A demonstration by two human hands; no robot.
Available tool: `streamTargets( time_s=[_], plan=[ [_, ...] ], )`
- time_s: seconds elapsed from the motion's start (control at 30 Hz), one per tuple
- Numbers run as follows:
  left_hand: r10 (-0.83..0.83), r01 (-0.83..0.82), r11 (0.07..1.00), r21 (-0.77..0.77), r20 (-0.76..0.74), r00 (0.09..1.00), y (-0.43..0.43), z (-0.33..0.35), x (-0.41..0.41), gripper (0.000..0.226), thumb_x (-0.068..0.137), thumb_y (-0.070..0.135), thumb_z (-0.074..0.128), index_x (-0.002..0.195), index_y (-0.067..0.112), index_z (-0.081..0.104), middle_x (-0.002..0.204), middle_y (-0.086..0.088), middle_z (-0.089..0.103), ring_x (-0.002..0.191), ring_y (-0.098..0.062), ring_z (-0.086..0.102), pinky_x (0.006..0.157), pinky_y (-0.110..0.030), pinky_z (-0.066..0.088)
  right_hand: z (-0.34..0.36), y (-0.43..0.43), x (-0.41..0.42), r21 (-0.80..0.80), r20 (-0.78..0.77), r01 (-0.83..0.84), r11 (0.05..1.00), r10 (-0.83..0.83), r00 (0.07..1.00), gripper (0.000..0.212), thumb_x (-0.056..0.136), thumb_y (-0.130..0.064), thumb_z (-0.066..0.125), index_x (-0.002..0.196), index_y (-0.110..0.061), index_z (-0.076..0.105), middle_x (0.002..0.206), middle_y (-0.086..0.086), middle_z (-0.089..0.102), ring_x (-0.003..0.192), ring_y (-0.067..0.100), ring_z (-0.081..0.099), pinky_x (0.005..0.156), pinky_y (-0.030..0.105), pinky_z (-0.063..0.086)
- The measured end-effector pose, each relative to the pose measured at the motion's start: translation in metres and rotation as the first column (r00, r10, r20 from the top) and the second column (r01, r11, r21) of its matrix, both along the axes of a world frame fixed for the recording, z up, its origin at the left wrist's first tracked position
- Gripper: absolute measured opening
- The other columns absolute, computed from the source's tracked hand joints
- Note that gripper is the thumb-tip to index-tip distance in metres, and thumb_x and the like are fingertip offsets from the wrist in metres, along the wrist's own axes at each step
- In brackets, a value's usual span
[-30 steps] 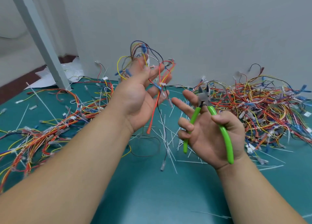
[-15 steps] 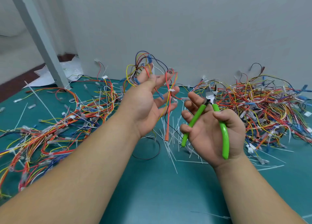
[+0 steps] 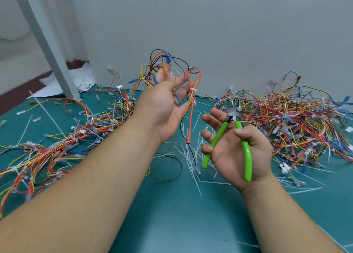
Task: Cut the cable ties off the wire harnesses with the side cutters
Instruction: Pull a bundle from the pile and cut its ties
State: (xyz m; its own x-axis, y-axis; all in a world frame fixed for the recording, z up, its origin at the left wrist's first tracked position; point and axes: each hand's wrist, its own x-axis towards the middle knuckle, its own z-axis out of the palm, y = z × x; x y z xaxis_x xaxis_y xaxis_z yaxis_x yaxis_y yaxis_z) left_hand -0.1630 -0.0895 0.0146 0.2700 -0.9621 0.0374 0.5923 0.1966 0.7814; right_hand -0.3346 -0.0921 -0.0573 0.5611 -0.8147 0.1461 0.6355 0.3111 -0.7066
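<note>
My left hand (image 3: 164, 109) is raised palm-up above the table and holds a small wire harness (image 3: 162, 65) between thumb and fingers. Its coloured wires loop above the fingertips, and an orange lead (image 3: 190, 119) hangs down from it. A white cable tie (image 3: 193, 90) wraps the orange wires by my fingertips. My right hand (image 3: 235, 151) holds the green-handled side cutters (image 3: 246, 153), thumb over one handle, fingers loosely round the other. The cutter jaws (image 3: 234, 112) point up and away, to the right of the harness and apart from it.
A big tangle of harnesses (image 3: 294, 123) lies at the right against the grey wall. Another pile (image 3: 57, 142) sprawls across the left. Cut white tie pieces (image 3: 191, 157) litter the green mat between them. A grey post (image 3: 47, 43) stands at the far left.
My left hand lifted the harness slightly and spread its fingers. My right hand's fingers uncurled a little, spreading the cutter handles again.
</note>
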Motion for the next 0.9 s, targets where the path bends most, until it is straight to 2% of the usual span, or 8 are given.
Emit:
streamTargets(
  time_s=[0.2, 0.4, 0.5, 0.57, 0.63, 0.73, 0.8, 0.9],
  plan=[
    [0.010, -0.012, 0.999, 0.045, 0.027, 1.000, -0.011, 0.001, -0.003, 0.035, 0.111, 0.021, 0.034, 0.141, 0.037, 0.043, 0.124, -0.007, 0.072, 0.093, -0.015, 0.071, 0.077, -0.034, 0.055, -0.005, 0.001, 0.015, 0.176, -0.165, 0.115, 0.978, -0.086, 0.983, 0.045, 0.074, -0.025, 0.050, 0.115, -0.010, 0.058, 0.078, 0.004, 0.053, 0.058, 0.016, 0.041, 0.057, 0.031, 0.026],
    [0.062, -0.077, 0.993, 0.089, 0.162, 0.985, -0.046, 0.024, -0.034, 0.037, 0.109, 0.012, 0.033, 0.140, 0.023, 0.049, 0.103, -0.012, 0.073, 0.089, -0.019, 0.069, 0.069, -0.027, 0.052, -0.007, 0.012, 0.030, 0.234, -0.234, 0.096, 0.967, -0.040, 0.971, 0.047, 0.072, -0.026, 0.054, 0.116, -0.010, 0.058, 0.073, 0.000, 0.046, 0.054, 0.014, 0.034, 0.052, 0.027, 0.026],
    [0.076, -0.091, 0.995, 0.027, 0.352, 0.933, -0.062, 0.050, -0.074, 0.030, 0.102, 0.005, 0.040, 0.121, 0.020, 0.058, 0.114, -0.024, 0.070, 0.098, -0.028, 0.068, 0.084, -0.043, 0.058, -0.007, 0.016, 0.032, 0.244, -0.278, 0.106, 0.964, -0.035, 0.960, 0.031, 0.072, -0.024, 0.055, 0.101, -0.013, 0.059, 0.073, 0.001, 0.044, 0.056, 0.015, 0.034, 0.055, 0.030, 0.023],
    [0.086, -0.060, 0.996, -0.064, 0.557, 0.826, -0.062, 0.069, -0.102, 0.025, 0.100, 0.006, 0.049, 0.121, 0.013, 0.060, 0.118, -0.021, 0.070, 0.100, -0.031, 0.070, 0.085, -0.038, 0.061, -0.007, 0.016, 0.033, 0.266, -0.277, 0.111, 0.958, -0.035, 0.960, 0.028, 0.076, -0.024, 0.055, 0.102, -0.013, 0.055, 0.082, 0.009, 0.044, 0.067, 0.023, 0.037, 0.063, 0.035, 0.024],
    [-0.051, 0.152, 0.987, -0.059, 0.774, 0.631, -0.054, 0.086, -0.123, 0.027, 0.102, 0.023, 0.056, 0.125, 0.010, 0.058, 0.124, -0.015, 0.066, 0.095, -0.023, 0.066, 0.068, -0.014, 0.053, -0.007, 0.015, 0.033, 0.310, -0.252, 0.146, 0.939, -0.067, 0.966, 0.047, 0.074, -0.027, 0.060, 0.119, -0.017, 0.049, 0.105, 0.019, 0.038, 0.093, 0.034, 0.033, 0.075, 0.041, 0.026],
    [-0.316, 0.435, 0.863, 0.258, 0.946, 0.067, -0.041, 0.094, -0.133, 0.042, 0.101, 0.053, 0.051, 0.130, 0.024, 0.058, 0.144, 0.002, 0.056, 0.122, -0.011, 0.054, 0.094, -0.024, 0.040, -0.010, 0.012, 0.031, 0.326, -0.217, 0.164, 0.931, -0.095, 0.971, 0.057, 0.072, -0.028, 0.064, 0.125, -0.018, 0.048, 0.114, 0.018, 0.034, 0.103, 0.034, 0.027, 0.081, 0.044, 0.025],
    [-0.293, 0.397, 0.848, 0.351, 0.935, -0.203, -0.034, 0.090, -0.124, 0.049, 0.093, 0.069, 0.052, 0.102, 0.025, 0.072, 0.114, 0.011, 0.074, 0.105, -0.010, 0.069, 0.097, -0.034, 0.048, -0.015, 0.010, 0.027, 0.286, -0.243, 0.156, 0.945, -0.087, 0.966, 0.049, 0.072, -0.027, 0.064, 0.117, -0.012, 0.056, 0.102, 0.018, 0.041, 0.087, 0.031, 0.036, 0.072, 0.040, 0.029],
    [-0.175, 0.371, 0.896, 0.245, 0.961, -0.213, -0.023, 0.071, -0.096, 0.053, 0.089, 0.068, 0.055, 0.089, 0.019, 0.074, 0.079, 0.009, 0.076, 0.073, -0.007, 0.073, 0.081, -0.037, 0.059, -0.018, 0.008, 0.024, 0.251, -0.258, 0.107, 0.962, -0.040, 0.965, 0.029, 0.071, -0.027, 0.060, 0.097, -0.013, 0.060, 0.073, 0.004, 0.041, 0.059, 0.017, 0.033, 0.057, 0.031, 0.027]
  ],
)
